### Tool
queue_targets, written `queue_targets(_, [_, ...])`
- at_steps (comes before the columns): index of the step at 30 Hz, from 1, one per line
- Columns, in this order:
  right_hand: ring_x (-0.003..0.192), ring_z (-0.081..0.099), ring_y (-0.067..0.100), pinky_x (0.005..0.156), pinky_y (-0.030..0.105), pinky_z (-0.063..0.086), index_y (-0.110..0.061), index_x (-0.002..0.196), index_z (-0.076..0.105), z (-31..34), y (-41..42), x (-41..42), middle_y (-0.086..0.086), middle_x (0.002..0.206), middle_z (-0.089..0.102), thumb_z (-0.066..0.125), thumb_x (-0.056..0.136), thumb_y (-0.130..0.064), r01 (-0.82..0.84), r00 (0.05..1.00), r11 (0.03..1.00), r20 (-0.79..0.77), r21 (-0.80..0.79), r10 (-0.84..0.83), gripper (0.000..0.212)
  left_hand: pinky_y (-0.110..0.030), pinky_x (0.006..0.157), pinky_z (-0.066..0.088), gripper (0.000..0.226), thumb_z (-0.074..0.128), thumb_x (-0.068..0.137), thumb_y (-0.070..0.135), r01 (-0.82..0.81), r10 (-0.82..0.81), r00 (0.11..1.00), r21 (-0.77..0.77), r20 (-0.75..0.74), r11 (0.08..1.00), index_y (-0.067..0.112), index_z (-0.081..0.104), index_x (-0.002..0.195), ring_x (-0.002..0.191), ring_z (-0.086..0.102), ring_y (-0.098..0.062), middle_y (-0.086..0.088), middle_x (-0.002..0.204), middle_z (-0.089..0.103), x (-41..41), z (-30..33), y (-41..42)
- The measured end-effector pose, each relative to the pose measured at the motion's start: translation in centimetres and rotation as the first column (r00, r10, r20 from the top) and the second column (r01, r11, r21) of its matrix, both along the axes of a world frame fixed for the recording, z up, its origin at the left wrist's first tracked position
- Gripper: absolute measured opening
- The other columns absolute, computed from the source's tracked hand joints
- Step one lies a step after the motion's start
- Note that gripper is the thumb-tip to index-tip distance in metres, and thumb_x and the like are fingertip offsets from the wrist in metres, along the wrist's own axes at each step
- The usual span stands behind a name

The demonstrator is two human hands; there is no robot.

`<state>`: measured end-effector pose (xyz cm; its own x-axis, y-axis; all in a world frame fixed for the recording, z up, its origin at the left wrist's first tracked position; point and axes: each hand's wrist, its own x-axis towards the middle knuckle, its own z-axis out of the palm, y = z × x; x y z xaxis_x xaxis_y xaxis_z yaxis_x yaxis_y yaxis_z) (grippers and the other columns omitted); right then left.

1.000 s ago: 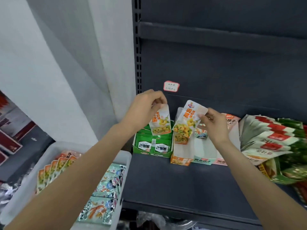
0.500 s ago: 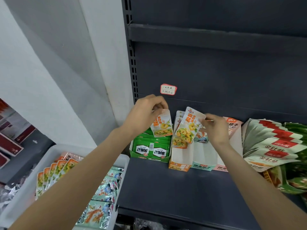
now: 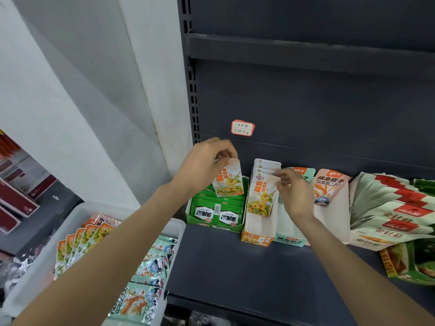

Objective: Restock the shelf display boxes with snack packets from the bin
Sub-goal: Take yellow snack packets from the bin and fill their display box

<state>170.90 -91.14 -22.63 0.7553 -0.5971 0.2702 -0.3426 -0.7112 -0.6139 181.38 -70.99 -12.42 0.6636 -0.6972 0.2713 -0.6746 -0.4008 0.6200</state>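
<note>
Head view: since a second ago, glossy orange-and-white snack packet (image 3: 261,198) now seated upright at front of row in tall orange cardboard display box (image 3: 257,234), no longer tilted above it; right hand (image 3: 294,194) pinching its top right edge. Means one more packet stocked. Left hand (image 3: 204,165) gripping second matching orange-and-white packet (image 3: 227,178) by top, held over green cardboard display box (image 3: 213,214), just left of orange box. Likely goes in next. More packets standing in white plastic bin (image 3: 77,212), near left, below dark metal shelf (image 3: 235,267).
</note>
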Motion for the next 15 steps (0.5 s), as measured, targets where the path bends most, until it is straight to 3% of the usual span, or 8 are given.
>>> queue_targets(6, [0.084,0.057,0.008,0.065,0.017,0.042,-0.017,0.104,0.067,-0.1,-0.4,0.4,0.001,0.105,0.068,0.060,0.090,-0.013,0.001,1.000,0.998,-0.004,0.058,-0.001,0.016,-0.006,0.073,0.044,0.012,0.061,0.088,0.008,0.059,-0.059,0.998,-0.040,0.003,0.997,0.019,0.065,0.089,0.080,0.055,0.002,0.009,0.089,0.057,-0.1,0.1,-0.3])
queue_targets(11, [0.084,0.056,0.006,0.065,0.005,0.036,-0.015,0.104,0.067,0.7,-0.3,0.4,0.002,0.106,0.067,0.058,0.091,-0.010,-0.018,0.998,0.994,0.060,0.108,0.012,0.017,-0.004,0.074,0.041,0.012,0.063,0.087,0.007,0.099,-0.099,0.995,-0.106,-0.001,0.989,0.018,0.067,0.088,0.080,0.054,0.008,0.019,0.084,0.054,-0.4,0.4,-1.4])
queue_targets(15, [0.087,0.058,0.013,0.069,0.015,0.045,-0.010,0.105,0.066,1.4,-0.3,-0.7,0.005,0.106,0.066,0.054,0.092,-0.005,-0.007,0.990,0.990,0.141,0.142,-0.013,0.018,-0.009,0.075,0.043,0.012,0.063,0.085,0.003,0.159,-0.166,0.986,-0.149,-0.030,0.976,0.014,0.067,0.087,0.082,0.056,0.001,0.014,0.085,0.061,-0.8,0.7,-3.4])
